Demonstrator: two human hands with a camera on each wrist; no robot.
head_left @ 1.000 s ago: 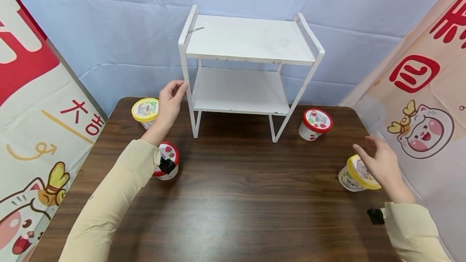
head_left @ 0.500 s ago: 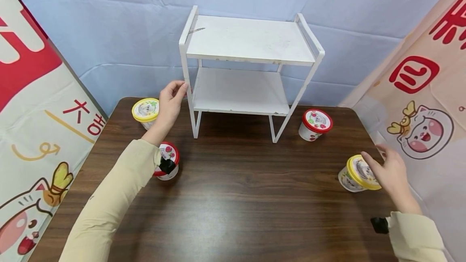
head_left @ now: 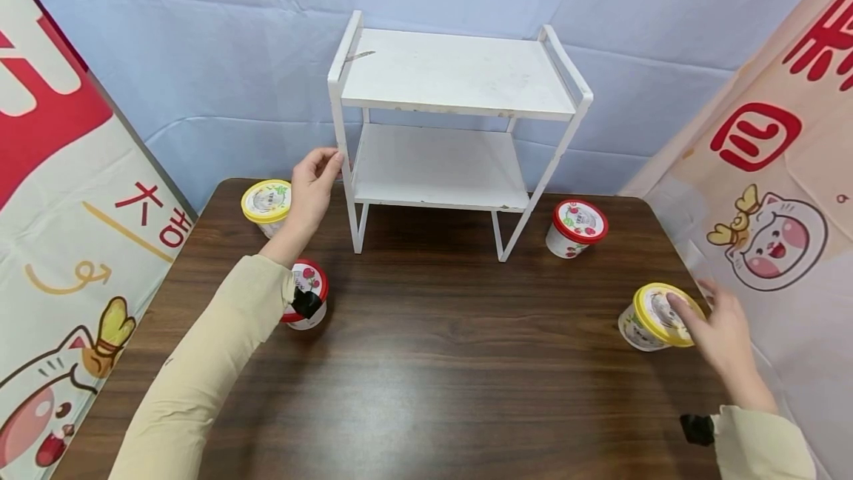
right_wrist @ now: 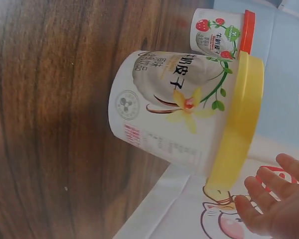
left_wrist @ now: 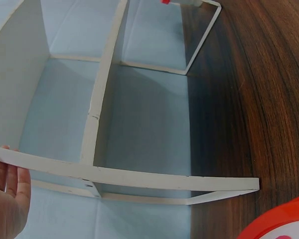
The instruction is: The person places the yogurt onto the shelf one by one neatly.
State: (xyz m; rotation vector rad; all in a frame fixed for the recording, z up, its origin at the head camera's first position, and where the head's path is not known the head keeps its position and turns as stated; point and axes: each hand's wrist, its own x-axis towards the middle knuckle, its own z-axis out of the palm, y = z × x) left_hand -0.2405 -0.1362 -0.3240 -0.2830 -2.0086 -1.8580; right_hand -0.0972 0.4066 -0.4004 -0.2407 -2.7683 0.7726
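My left hand point(head_left: 309, 187) grips the left front post of a white two-tier rack point(head_left: 460, 69) at the back of the table. In the left wrist view, its fingers point(left_wrist: 12, 179) pass behind the post. My right hand point(head_left: 723, 335) is beside a yogurt tub with a yellow lid point(head_left: 649, 317) at the right, fingers spread. In the head view the thumb overlaps the lid's edge. In the right wrist view a gap shows between the fingers point(right_wrist: 269, 186) and the yellow lid point(right_wrist: 236, 124). Both rack shelves carry nothing.
A red-lidded tub point(head_left: 576, 228) stands right of the rack. On the left stand a yellow-lidded tub point(head_left: 266, 202) and a red-lidded tub point(head_left: 313, 276), the latter partly hidden by my left sleeve. Printed cloths flank the brown wooden table point(head_left: 453, 376); a pale blue cloth hangs behind.
My right hand has moved right and down from above the yellow-lidded tub, then slightly back toward its lid. The left hand and rack have stayed in place.
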